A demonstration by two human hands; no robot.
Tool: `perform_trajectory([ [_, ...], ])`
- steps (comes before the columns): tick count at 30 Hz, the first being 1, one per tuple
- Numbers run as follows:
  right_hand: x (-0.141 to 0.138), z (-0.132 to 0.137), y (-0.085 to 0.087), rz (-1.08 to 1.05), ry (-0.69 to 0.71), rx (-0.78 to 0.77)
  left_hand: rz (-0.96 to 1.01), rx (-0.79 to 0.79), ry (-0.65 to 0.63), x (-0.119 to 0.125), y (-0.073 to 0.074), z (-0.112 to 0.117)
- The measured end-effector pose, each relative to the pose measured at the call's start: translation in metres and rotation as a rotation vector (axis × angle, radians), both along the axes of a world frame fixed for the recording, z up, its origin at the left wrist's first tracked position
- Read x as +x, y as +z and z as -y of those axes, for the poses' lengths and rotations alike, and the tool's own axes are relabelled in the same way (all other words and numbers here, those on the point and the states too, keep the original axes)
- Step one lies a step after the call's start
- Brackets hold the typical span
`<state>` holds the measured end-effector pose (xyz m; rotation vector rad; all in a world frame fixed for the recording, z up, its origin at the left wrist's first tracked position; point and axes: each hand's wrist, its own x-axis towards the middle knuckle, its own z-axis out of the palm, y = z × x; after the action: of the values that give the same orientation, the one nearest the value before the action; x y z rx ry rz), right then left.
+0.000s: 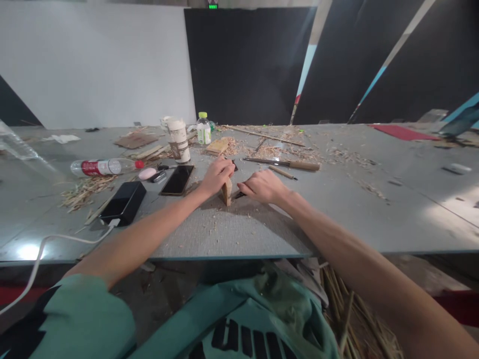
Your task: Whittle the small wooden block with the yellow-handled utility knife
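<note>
Near the front of the grey table, my left hand point(218, 175) is closed over the top of a small block of wood point(227, 192), which stands on edge on the tabletop. Just to its right, my right hand point(262, 186) is curled round a tool with a dark blade point(240, 195). The blade's tip points at the block; its handle is hidden in my fist. Behind my right hand lie a file with a wooden handle point(304, 165) and a thin wooden-handled tool point(283, 172). Wood crumbs are scattered round the block.
Left of my hands lie a phone point(178, 180), a black power bank point(124, 203) with a white cable point(71, 239), and a plastic bottle point(107, 166) on its side. Paper cups point(178, 140) and a green-capped bottle point(204, 130) stand behind, among wood shavings point(271, 151).
</note>
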<state>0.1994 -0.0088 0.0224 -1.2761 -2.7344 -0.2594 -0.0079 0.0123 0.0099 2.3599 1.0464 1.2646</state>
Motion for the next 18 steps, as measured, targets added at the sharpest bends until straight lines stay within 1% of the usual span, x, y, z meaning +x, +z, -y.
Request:
perform_trajectory([
  [2, 0.003, 0.001, 0.001, -0.029, 0.064, -0.032, -0.004, 0.003, -0.005, 0.000, 0.000, -0.001],
  [4, 0.006, 0.001, 0.002, -0.107, 0.102, -0.043, -0.005, 0.006, -0.018, 0.000, 0.000, -0.001],
  [7, 0.010, -0.001, 0.003, -0.210, 0.103, -0.013, 0.002, -0.005, -0.026, 0.000, 0.001, 0.000],
  [9, 0.010, -0.001, 0.003, -0.224, 0.090, 0.002, -0.002, -0.012, -0.025, 0.000, 0.002, 0.001],
  [11, 0.008, -0.002, 0.002, -0.185, 0.048, -0.001, -0.007, -0.018, -0.018, 0.000, 0.003, 0.002],
  [14, 0.003, -0.001, -0.001, -0.040, -0.018, -0.017, -0.014, -0.028, -0.008, 0.001, 0.003, 0.003],
  [16, 0.000, 0.000, -0.004, 0.048, -0.011, -0.022, -0.020, -0.024, -0.009, 0.001, 0.003, 0.002],
  [18, 0.000, 0.000, -0.004, 0.047, -0.003, -0.013, -0.022, -0.018, -0.007, 0.001, 0.003, 0.002],
])
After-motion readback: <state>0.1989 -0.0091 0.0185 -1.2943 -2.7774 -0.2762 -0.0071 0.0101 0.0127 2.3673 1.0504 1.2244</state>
